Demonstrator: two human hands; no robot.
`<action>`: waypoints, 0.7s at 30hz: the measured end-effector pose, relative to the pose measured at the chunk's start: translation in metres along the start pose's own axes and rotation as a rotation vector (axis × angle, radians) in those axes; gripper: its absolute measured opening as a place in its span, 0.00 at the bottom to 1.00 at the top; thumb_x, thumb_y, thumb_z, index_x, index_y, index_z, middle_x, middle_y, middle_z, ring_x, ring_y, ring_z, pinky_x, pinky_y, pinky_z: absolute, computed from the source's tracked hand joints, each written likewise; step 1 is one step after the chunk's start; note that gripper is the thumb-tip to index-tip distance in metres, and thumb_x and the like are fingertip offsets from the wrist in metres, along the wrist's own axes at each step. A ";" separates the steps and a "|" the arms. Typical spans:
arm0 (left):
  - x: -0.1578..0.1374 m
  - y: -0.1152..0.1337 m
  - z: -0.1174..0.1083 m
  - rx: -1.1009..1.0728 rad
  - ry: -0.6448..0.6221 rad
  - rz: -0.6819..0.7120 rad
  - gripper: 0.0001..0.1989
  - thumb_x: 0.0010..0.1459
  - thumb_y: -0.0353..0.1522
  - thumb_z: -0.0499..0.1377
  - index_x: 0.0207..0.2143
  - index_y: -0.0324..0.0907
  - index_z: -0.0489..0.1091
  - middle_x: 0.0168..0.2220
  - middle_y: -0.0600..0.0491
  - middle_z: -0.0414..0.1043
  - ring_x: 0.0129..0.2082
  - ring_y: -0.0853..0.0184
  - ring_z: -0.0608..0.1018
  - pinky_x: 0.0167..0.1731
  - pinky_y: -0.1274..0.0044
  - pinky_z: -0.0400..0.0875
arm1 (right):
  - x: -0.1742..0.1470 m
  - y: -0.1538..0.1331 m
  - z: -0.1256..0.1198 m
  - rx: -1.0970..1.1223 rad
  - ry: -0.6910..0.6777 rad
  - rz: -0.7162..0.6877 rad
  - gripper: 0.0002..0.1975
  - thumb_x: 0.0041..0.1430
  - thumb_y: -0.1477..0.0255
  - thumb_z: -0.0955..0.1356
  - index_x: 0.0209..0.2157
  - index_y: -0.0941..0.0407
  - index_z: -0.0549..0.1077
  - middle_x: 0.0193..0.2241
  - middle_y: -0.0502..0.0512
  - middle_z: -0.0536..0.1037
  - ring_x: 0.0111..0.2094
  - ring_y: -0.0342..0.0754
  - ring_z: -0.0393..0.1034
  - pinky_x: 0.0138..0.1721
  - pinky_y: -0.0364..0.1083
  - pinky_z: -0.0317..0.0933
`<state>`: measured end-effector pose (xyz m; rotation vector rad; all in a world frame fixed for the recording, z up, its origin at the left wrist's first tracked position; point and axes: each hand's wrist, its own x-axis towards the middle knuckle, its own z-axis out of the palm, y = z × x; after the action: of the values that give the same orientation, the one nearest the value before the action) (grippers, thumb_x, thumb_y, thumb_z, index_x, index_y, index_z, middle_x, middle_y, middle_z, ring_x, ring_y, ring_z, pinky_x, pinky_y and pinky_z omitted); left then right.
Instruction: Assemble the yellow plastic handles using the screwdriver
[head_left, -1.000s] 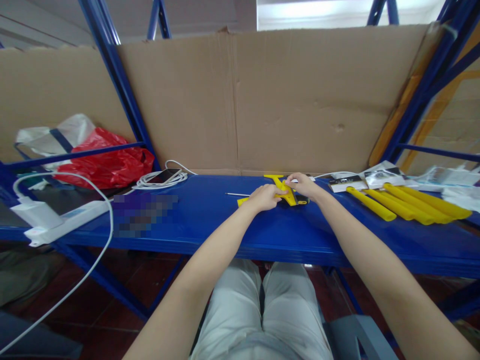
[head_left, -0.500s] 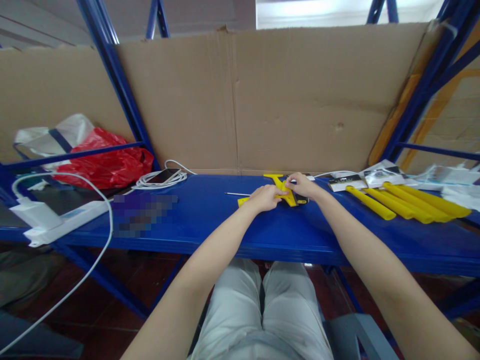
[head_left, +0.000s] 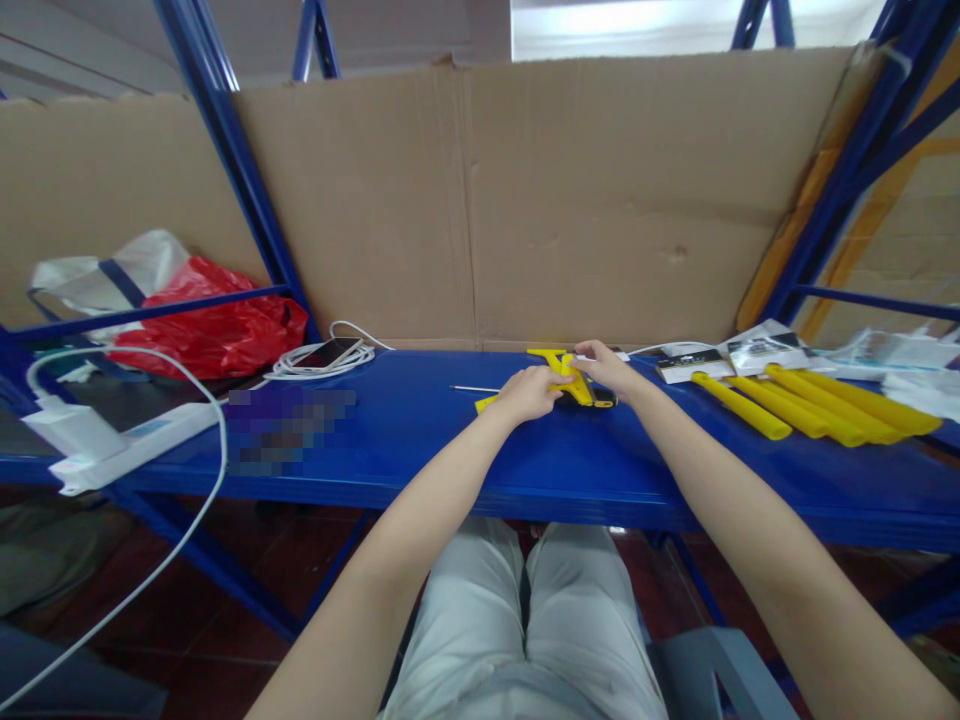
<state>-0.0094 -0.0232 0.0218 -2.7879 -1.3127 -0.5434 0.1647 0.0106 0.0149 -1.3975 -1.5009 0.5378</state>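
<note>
Over the blue shelf board, my left hand (head_left: 534,393) grips a yellow T-shaped plastic piece (head_left: 577,387), fingers closed on its left side. My right hand (head_left: 607,369) pinches at the same piece from the right, its thumb and fingertips close together on it. Black parts show under the piece's lower right end. Partly hidden by my left hand, a second yellow part (head_left: 484,404) lies on the board. A thin metal rod (head_left: 474,388), like a screwdriver shaft, sticks out to the left of that hand.
To the right lie several yellow handles (head_left: 742,408) with white-and-black packets (head_left: 694,365) at their far ends. On the left are a phone (head_left: 330,351), a coiled white cable (head_left: 289,364), a power strip (head_left: 142,445) and a red plastic bag (head_left: 217,320). Cardboard (head_left: 600,200) walls the back.
The yellow piece has turned slightly between my hands, and its lower end sits a little higher. My right fingers have lifted and opened slightly; the left hand has barely moved.
</note>
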 end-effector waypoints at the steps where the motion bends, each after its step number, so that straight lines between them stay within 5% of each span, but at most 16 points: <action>1: 0.001 -0.001 0.000 -0.004 0.009 -0.019 0.20 0.60 0.33 0.55 0.55 0.51 0.68 0.48 0.50 0.73 0.49 0.60 0.74 0.48 0.73 0.67 | 0.000 -0.001 0.000 0.037 -0.004 0.020 0.10 0.50 0.78 0.68 0.37 0.57 0.68 0.41 0.56 0.74 0.41 0.44 0.68 0.45 0.46 0.63; 10: 0.002 -0.005 0.001 -0.027 0.106 -0.123 0.20 0.60 0.32 0.54 0.55 0.53 0.68 0.50 0.50 0.72 0.50 0.60 0.74 0.49 0.72 0.67 | -0.015 -0.022 -0.008 0.367 -0.377 0.251 0.06 0.56 0.83 0.64 0.29 0.59 0.69 0.22 0.53 0.76 0.22 0.41 0.70 0.26 0.40 0.65; 21: 0.001 -0.003 0.001 -0.062 0.115 -0.109 0.22 0.60 0.30 0.54 0.56 0.50 0.66 0.53 0.50 0.71 0.52 0.62 0.72 0.51 0.74 0.65 | -0.021 -0.030 -0.010 0.396 -0.420 0.249 0.10 0.58 0.85 0.62 0.25 0.59 0.67 0.18 0.53 0.75 0.17 0.41 0.69 0.18 0.38 0.63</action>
<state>-0.0105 -0.0204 0.0210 -2.6973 -1.4537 -0.7496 0.1559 -0.0191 0.0371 -1.2059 -1.4394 1.2756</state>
